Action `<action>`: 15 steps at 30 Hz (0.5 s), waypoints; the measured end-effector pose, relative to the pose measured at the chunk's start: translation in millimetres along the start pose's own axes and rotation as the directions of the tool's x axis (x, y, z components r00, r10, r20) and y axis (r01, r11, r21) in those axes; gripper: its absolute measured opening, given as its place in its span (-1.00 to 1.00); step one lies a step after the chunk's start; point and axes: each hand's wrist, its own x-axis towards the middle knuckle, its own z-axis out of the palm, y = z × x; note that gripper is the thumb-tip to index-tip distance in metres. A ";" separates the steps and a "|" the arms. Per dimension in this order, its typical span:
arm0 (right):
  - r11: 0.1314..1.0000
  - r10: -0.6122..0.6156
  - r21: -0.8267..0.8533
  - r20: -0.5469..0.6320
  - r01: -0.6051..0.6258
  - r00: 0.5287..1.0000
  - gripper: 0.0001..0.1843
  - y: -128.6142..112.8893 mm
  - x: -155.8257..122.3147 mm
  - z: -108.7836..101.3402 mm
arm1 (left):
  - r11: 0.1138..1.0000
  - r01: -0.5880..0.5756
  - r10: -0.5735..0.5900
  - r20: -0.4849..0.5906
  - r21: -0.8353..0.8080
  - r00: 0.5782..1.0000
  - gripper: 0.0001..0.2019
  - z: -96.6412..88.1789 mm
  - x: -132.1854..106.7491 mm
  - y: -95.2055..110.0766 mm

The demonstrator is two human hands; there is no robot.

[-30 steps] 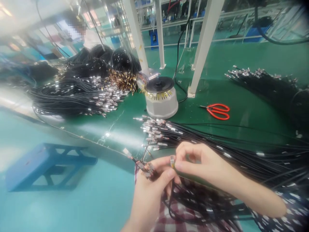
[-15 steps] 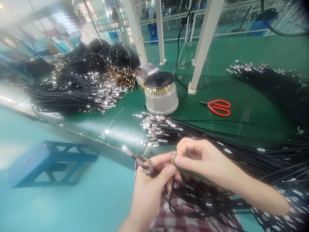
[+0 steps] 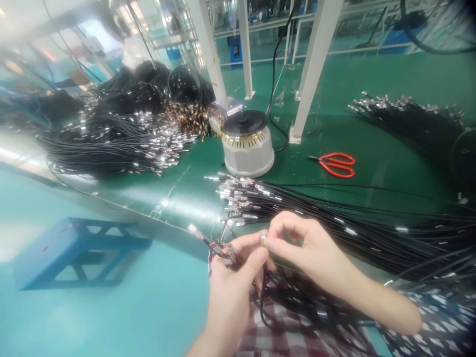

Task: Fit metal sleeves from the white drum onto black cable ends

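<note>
My left hand [image 3: 236, 287] is closed around several black cables, whose bare metal connectors [image 3: 223, 252] stick out on its left side. Between its thumb and forefinger it grips one cable with a small metal connector [image 3: 264, 237] pointing up. My right hand [image 3: 310, 245] pinches that same connector between thumb and forefinger; a yellowish patch shows there, mostly covered by the fingertips. Loose black cables [image 3: 308, 302] hang below both hands over a checked cloth [image 3: 267, 332]. Just beyond the hands, a bundle of black cables [image 3: 320, 203] lies on the green table with its connectors to the left.
Behind the bundle stands a round white tape dispenser [image 3: 248, 156] with yellow tabs under a black disc. Red-handled scissors [image 3: 337, 164] lie right of it. More cable heaps [image 3: 107, 144] lie left, others [image 3: 416, 119] right. White posts [image 3: 316, 69] rise from the table. A blue stool [image 3: 78, 253] is on the floor.
Both hands have shifted slightly left together. My right thumb and forefinger have closed further over the connector, covering more of it and its yellowish patch.
</note>
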 end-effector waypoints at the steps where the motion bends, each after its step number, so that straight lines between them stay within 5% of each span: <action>1: 1.000 -0.008 0.001 -0.002 0.008 1.000 -0.78 0.8 -0.2 0.2 | 1.000 0.003 -0.003 -0.015 -0.001 1.000 -0.83 0.8 0.7 -0.4; 7: 0.994 0.000 0.111 0.085 -0.009 0.996 -0.74 5.1 0.2 -5.3 | 0.999 0.033 -0.033 -0.036 -0.004 0.999 -0.83 1.2 1.9 1.4; 15: 0.995 0.050 0.091 0.029 -0.052 0.998 -0.71 7.5 -0.6 -2.3 | 0.999 0.041 -0.042 -0.053 -0.022 0.998 -0.87 -0.1 2.9 2.9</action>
